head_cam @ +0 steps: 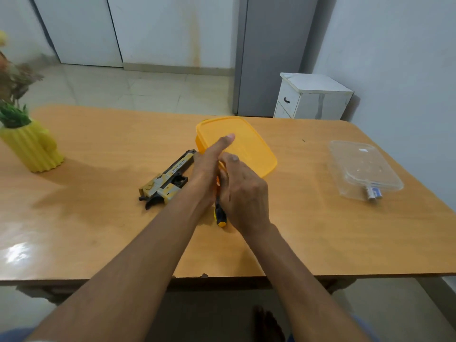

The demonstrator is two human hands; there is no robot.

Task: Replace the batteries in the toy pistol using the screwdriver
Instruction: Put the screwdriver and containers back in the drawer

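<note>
Right hand (243, 193) curls its grip round the yellow-and-black-handled screwdriver (219, 213), left hand (209, 169) lies straight-fingered alongside; the yellow-and-black plastic toy pistol (167, 180) lies on the wooden counter (98, 230) just left, barrel angled away.

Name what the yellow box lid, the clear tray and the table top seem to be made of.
Yellow box lid: probably plastic, matt, evenly coloured, moulded rim. Clear tray: thin see-through plastic, glossy. Table: wood or wood-look laminate, grain lines, shiny glare.
</note>
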